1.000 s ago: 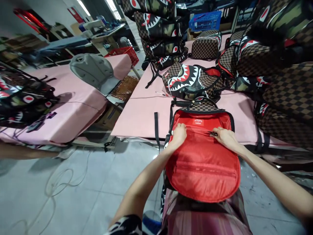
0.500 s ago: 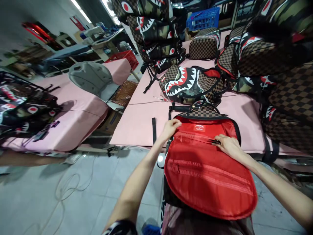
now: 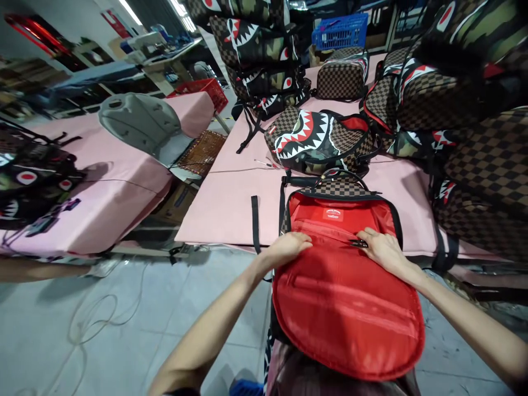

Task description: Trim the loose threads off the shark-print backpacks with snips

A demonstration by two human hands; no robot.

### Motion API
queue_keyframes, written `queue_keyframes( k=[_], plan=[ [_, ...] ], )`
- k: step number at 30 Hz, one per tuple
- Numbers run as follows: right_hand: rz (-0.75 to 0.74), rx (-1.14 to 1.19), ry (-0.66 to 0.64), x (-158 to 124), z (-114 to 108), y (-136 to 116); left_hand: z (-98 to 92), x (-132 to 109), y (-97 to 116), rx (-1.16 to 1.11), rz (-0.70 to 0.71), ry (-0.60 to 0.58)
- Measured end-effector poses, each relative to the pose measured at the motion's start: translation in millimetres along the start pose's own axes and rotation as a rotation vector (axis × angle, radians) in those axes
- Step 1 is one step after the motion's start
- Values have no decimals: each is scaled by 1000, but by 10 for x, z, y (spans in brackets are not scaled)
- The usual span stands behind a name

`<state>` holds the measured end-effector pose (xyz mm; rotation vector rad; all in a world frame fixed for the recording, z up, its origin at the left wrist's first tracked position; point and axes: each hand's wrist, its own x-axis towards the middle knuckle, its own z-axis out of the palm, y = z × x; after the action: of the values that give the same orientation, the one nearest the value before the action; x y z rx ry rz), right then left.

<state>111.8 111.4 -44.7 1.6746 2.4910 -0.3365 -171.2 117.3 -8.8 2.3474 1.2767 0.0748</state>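
A backpack [image 3: 350,308] with red lining lies unzipped, its front panel folded down toward me and over the table edge. My left hand [image 3: 290,246] is at the left side of the opening, fingers closed together on the red lining by the fold. In my right hand [image 3: 381,247] is a small pair of dark thread snips [image 3: 358,243], with the tips pointing left over the lining. The right fingers also rest at the fold. A brown checkered top with a black carry handle [image 3: 342,176] shows at the backpack's far end.
Another shark-print backpack [image 3: 317,137] lies just beyond. Stacked backpacks stand behind [image 3: 264,66] and at the right [image 3: 487,165]. A black strap [image 3: 254,220] hangs over the pink table's [image 3: 223,212] edge. Left are a grey chair [image 3: 140,121] and a second table; another person's arm [image 3: 45,268] shows.
My left hand has moved down from the upper left rim of the opening to the lining at the fold. My right hand stays at the fold with the snips.
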Motion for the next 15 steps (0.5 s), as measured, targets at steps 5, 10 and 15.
queue_keyframes(
  k=[5,10,15],
  plan=[
    [8,-56,28,-137,-55,-14,38,-451,270,162,-66,15],
    [30,-204,53,-223,-196,-179,-37,-755,305,166,-147,26],
    [0,-183,67,-248,-179,-182,-51,-769,265,113,-216,30]
  ],
)
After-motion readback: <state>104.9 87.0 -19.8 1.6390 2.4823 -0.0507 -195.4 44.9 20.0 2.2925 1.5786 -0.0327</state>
